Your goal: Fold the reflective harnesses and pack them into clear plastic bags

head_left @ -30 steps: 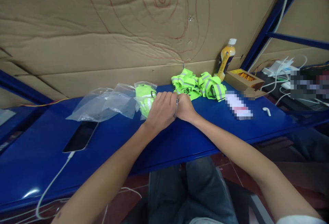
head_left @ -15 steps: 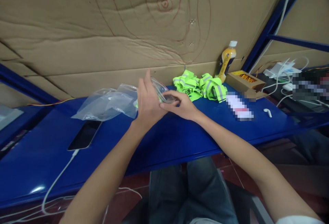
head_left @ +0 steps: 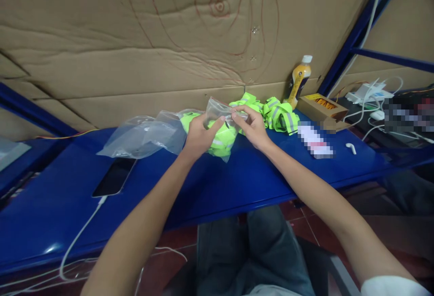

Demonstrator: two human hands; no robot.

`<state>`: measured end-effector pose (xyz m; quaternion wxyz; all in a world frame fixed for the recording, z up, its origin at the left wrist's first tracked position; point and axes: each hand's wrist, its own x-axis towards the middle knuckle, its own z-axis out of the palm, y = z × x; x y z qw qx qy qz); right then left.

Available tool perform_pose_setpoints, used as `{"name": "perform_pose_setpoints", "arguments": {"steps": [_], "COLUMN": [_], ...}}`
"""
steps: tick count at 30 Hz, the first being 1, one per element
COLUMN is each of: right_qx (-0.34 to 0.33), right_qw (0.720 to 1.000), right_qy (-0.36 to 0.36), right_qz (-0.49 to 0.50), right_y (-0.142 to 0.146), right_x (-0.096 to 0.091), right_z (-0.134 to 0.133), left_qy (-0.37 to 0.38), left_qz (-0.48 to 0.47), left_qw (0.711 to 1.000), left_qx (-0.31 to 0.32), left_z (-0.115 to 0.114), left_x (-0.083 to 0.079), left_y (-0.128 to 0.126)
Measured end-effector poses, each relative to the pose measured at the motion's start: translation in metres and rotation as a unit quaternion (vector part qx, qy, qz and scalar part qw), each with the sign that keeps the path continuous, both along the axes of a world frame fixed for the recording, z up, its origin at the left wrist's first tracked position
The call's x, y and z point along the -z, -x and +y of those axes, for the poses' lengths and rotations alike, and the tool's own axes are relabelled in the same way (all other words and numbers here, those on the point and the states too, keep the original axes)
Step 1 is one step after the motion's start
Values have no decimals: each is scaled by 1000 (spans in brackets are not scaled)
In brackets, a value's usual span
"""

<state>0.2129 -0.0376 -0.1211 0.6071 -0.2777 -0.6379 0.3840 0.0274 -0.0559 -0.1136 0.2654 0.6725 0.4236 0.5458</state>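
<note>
Between my hands is a clear zip-lock bag (head_left: 217,107) with a neon-yellow reflective strap bundle (head_left: 222,141) inside it. My left hand (head_left: 200,134) grips the bag's left side, thumb pressed on the front. With thumb and fingers, my right hand (head_left: 251,126) pinches the upper right part near the zip edge. Behind and left of my left hand, more neon-yellow material (head_left: 187,120) shows next to empty-looking clear plastic bags (head_left: 140,136). Two loose heaps of neon-yellow reflective straps (head_left: 280,116) lie just beyond my right hand.
On the blue table (head_left: 145,214) a phone (head_left: 114,177) with a white cable lies at left. To the right are a yellow drink bottle (head_left: 299,81), an open cardboard box (head_left: 323,108), a blurred-out packet (head_left: 315,141) and a white earbud (head_left: 351,148). A cardboard wall (head_left: 101,74) stands behind.
My left hand has turned from upright with fingers raised to gripping the bag's side. The bag now faces me with the strap bundle showing, and my right hand has moved slightly right and up.
</note>
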Motion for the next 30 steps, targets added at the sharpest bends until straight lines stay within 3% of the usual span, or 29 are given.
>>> {"name": "perform_pose_setpoints", "arguments": {"steps": [8, 10, 13, 19, 23, 30], "right_qx": [-59, -46, -24, -51, -51, -60], "right_qw": [968, 969, 984, 994, 994, 989], "right_qy": [238, 232, 165, 86, 86, 128], "right_qz": [61, 78, 62, 36, 51, 49], "right_y": [22, 18, 10, 2, 1, 3], "right_x": [5, 9, 10, 3, 4, 14], "right_z": [4, 6, 9, 11, 11, 15], "left_qy": [-52, -45, -47, -64, -31, -32], "left_qz": [-84, -61, -53, -180, -272, -290], "left_qw": [994, 996, 996, 979, 960, 955], "left_qx": [-43, -54, -58, -68, -51, -47], "left_z": [9, 6, 1, 0, 5, 9], "left_x": [12, 12, 10, 12, 15, 14], "left_y": [1, -1, -5, -11, -12, -6]}}
